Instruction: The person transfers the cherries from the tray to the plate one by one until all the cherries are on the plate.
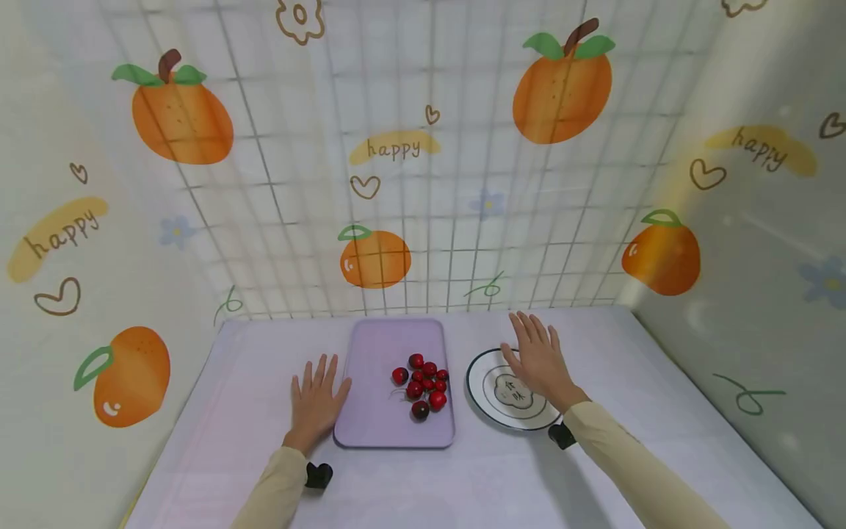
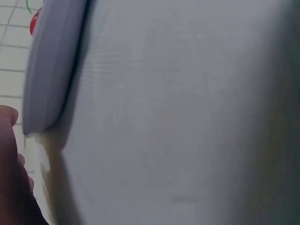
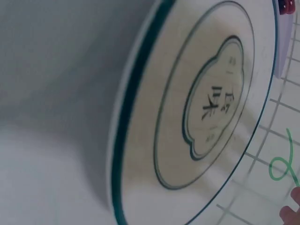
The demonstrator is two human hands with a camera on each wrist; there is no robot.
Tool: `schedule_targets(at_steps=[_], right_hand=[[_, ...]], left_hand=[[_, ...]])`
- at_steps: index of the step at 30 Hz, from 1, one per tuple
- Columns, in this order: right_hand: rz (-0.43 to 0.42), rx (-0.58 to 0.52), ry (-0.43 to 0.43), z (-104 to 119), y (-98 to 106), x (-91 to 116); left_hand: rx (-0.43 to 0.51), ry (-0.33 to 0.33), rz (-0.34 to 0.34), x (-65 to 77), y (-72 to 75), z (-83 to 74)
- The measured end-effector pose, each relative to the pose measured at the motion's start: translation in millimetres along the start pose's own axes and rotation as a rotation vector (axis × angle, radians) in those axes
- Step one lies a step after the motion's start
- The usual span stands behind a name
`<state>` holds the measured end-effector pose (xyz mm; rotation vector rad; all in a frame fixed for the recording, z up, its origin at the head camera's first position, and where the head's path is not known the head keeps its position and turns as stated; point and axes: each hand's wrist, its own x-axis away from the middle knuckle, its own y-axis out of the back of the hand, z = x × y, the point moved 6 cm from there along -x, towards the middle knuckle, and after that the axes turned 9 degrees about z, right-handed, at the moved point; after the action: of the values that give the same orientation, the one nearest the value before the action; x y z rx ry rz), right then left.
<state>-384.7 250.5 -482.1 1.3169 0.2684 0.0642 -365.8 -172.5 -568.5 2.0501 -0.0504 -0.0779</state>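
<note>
A lilac tray (image 1: 373, 411) lies on the table, with several dark red cherries (image 1: 438, 400) grouped on its right half. My left hand (image 1: 313, 404) is beside the tray's left edge, fingers straight and spread, holding nothing. Whether its thumb touches the rim, I cannot tell. To the right of the tray sits a round white plate (image 1: 485, 397) with a dark rim and a printed emblem at its centre. My right hand (image 1: 540, 365) is over the plate's right side with straight fingers and nothing in it. In the right wrist view the plate (image 3: 215, 173) fills much of the picture.
The table (image 1: 396, 485) has a pale cover. A curtain (image 1: 463, 66) printed with oranges and the word happy hangs behind and along both sides, with a wire grid showing through at the back. Each wrist bears a black piece (image 1: 319, 476).
</note>
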Motion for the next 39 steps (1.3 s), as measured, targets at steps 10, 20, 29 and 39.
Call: schedule_targets(at_steps=[10,20,29,39], right_hand=[[-0.019,-0.002,0.094,16,-11,-3],[0.057,-0.016,0.14,37,-18,-6],[0.078,-0.034,0.167,53,-23,-7],[0.125,-0.044,0.235,71,-40,-12]], left_hand=[[-0.03,0.082,0.13,-0.4,-2.1,-3.6],[-0.061,0.086,0.184,2.6,-2.2,-1.2],[-0.05,0.078,0.175,-2.9,-9.8,2.1],[-0.057,0.08,0.184,-0.2,-3.4,-2.1]])
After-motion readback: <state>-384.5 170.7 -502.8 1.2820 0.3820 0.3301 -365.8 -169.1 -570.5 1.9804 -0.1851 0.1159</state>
